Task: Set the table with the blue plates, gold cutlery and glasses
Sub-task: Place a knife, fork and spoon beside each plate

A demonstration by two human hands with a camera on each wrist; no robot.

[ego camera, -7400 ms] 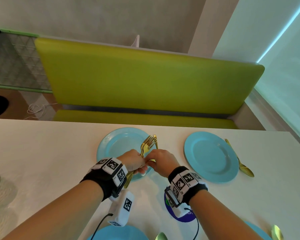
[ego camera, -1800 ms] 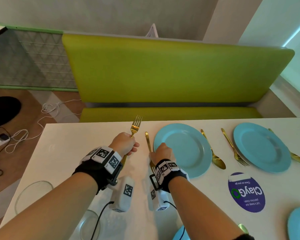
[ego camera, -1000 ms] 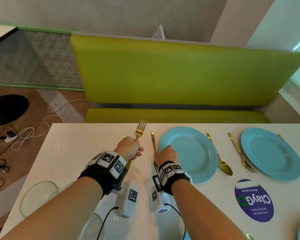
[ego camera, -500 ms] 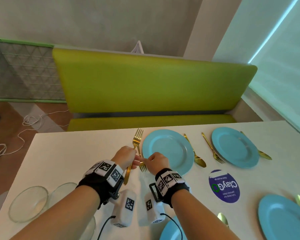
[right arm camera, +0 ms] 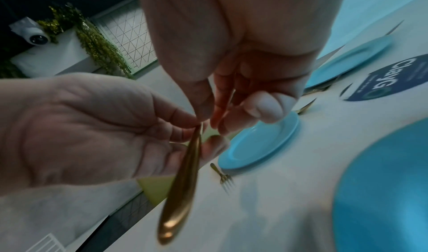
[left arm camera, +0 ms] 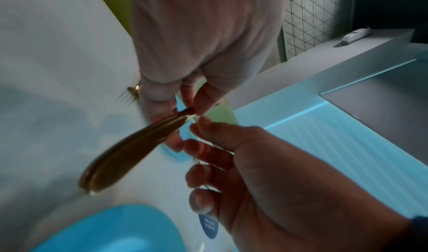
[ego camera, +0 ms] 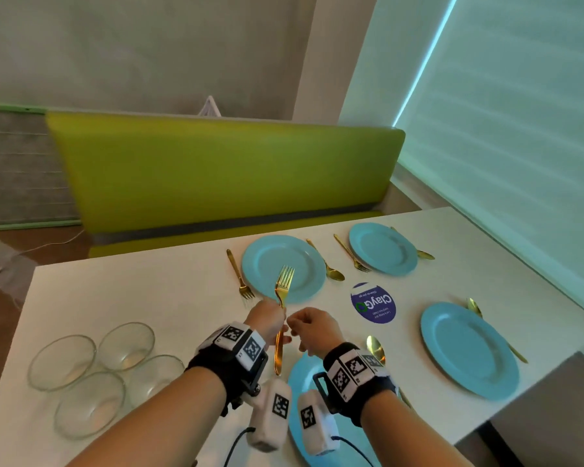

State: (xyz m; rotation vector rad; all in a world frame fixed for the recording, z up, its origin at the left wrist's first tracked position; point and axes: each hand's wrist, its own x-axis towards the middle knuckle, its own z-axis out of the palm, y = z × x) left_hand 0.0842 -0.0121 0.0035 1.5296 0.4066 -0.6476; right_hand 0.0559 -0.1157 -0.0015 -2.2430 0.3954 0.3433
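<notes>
My left hand (ego camera: pixel 267 320) grips a gold fork (ego camera: pixel 281 298) by the middle of its shaft, tines up, above the white table. My right hand (ego camera: pixel 295 326) is close beside it, thumb and fingertips pinching the same shaft. In the left wrist view the fork handle (left arm camera: pixel 129 151) looks doubled, so I cannot tell whether it is one fork or two. Several blue plates are laid: far left (ego camera: pixel 267 261), far right (ego camera: pixel 383 249), near right (ego camera: pixel 469 348) and a near one (ego camera: pixel 299 375) under my wrists. A second gold fork (ego camera: pixel 239 274) lies left of the far-left plate.
Several glass bowls (ego camera: pixel 91 365) stand at the table's left. Gold spoons (ego camera: pixel 327 264) (ego camera: pixel 375 348) and another fork (ego camera: pixel 351 254) lie beside the plates. A round purple sticker (ego camera: pixel 373 303) marks the middle. A green bench (ego camera: pixel 223 170) runs along the far side.
Both hands have drawn back from the far-left plate towards the near one, still together on the fork. The fork laid left of the far plate has stayed put.
</notes>
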